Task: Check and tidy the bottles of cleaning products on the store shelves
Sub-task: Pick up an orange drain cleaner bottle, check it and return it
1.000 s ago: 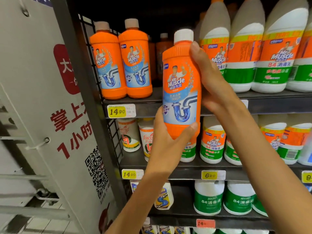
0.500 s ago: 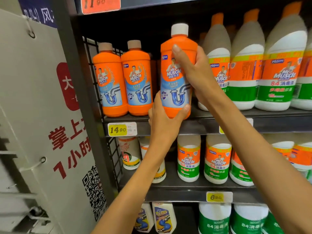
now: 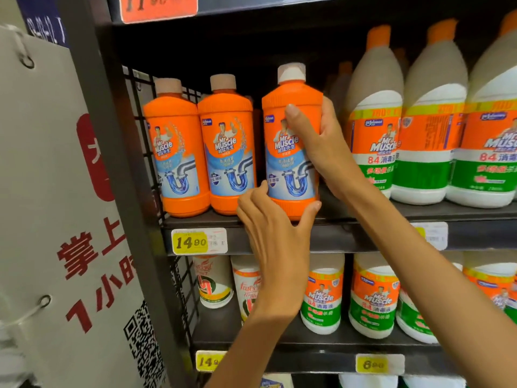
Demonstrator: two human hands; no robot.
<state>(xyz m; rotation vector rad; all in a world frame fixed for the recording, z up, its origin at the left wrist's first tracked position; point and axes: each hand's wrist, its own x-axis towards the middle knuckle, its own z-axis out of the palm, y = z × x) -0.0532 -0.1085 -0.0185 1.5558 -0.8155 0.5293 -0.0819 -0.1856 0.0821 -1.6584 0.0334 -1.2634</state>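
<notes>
One head-worn view, close to the shelf (image 3: 335, 217) (filling centre and right of frame), facing it slightly from the left, roughly level.

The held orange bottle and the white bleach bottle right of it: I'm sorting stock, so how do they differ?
The held orange bottle is a straight cylinder; the white bleach bottle tapers to a narrow neck. The orange bottle has a pale flat cap and a drain-pipe picture; the bleach bottle has an orange cap and a green band. Both hands grip only the orange one. Both carry Mr Muscle labels.
</notes>
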